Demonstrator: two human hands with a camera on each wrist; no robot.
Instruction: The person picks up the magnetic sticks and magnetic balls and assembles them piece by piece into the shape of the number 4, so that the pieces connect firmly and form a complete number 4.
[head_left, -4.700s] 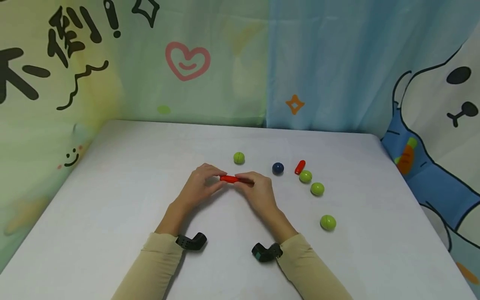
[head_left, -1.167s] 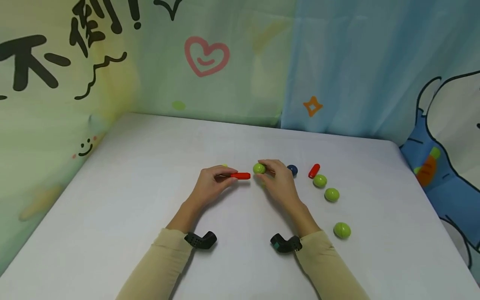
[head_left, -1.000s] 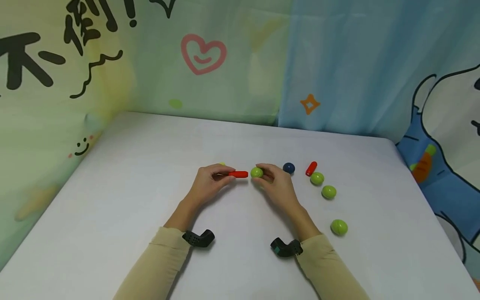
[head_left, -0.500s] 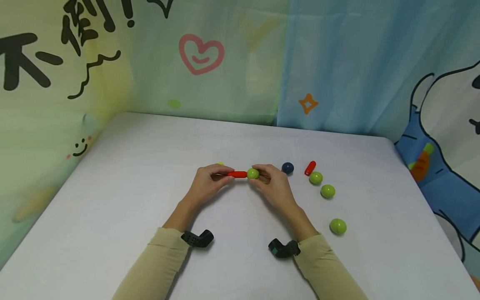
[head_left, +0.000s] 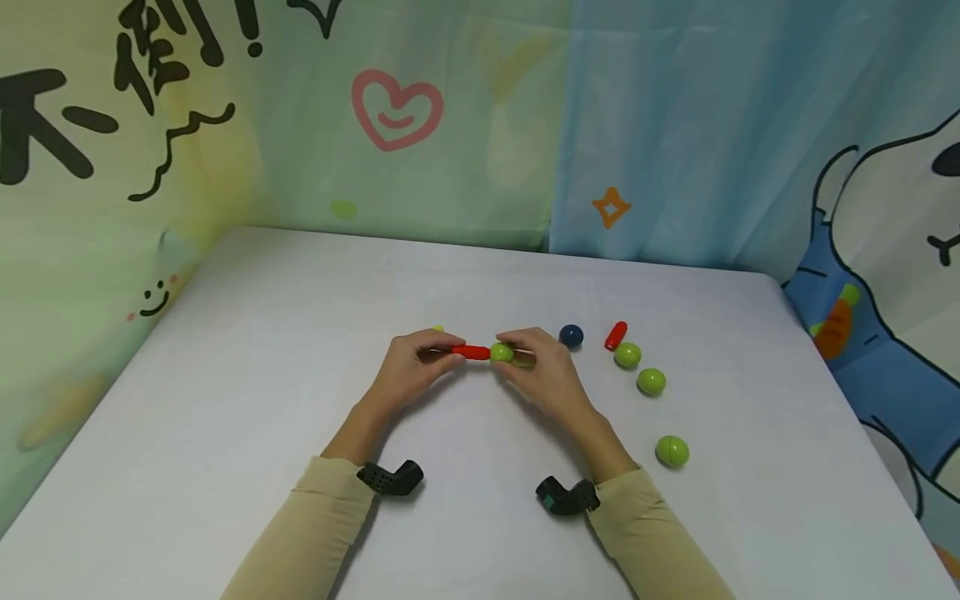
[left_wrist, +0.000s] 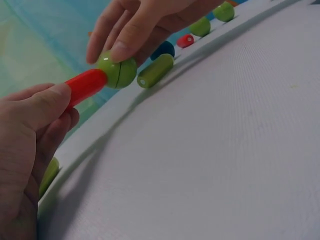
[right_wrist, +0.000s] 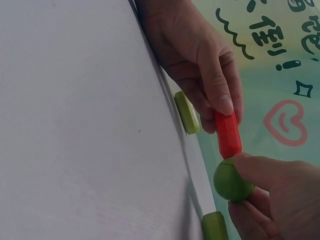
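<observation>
My left hand (head_left: 412,362) pinches a red rod (head_left: 472,352) between thumb and fingers, its free end pointing right. The right hand (head_left: 543,371) grips a green ball (head_left: 501,352) with a thin dark seam, clear in the left wrist view. Ball and rod end touch, held just above the white table; whether the rod enters the ball is hidden. A green cylinder (left_wrist: 156,71) with a small hole in its end lies below the right hand. Behind the left hand, another green cylinder (right_wrist: 187,112) lies on the table, mostly covered in the head view.
Right of the hands lie a dark blue ball (head_left: 571,336), a second red rod (head_left: 616,335) and three green balls, the nearest green ball (head_left: 672,451) beside the right forearm. The white table (head_left: 225,375) ends at a printed curtain (head_left: 465,192) behind.
Earlier both hands held the red rod and a green ball lay beyond them. The right hand then took a green ball and brought it leftward against the rod's end. The head view shifted slightly.
</observation>
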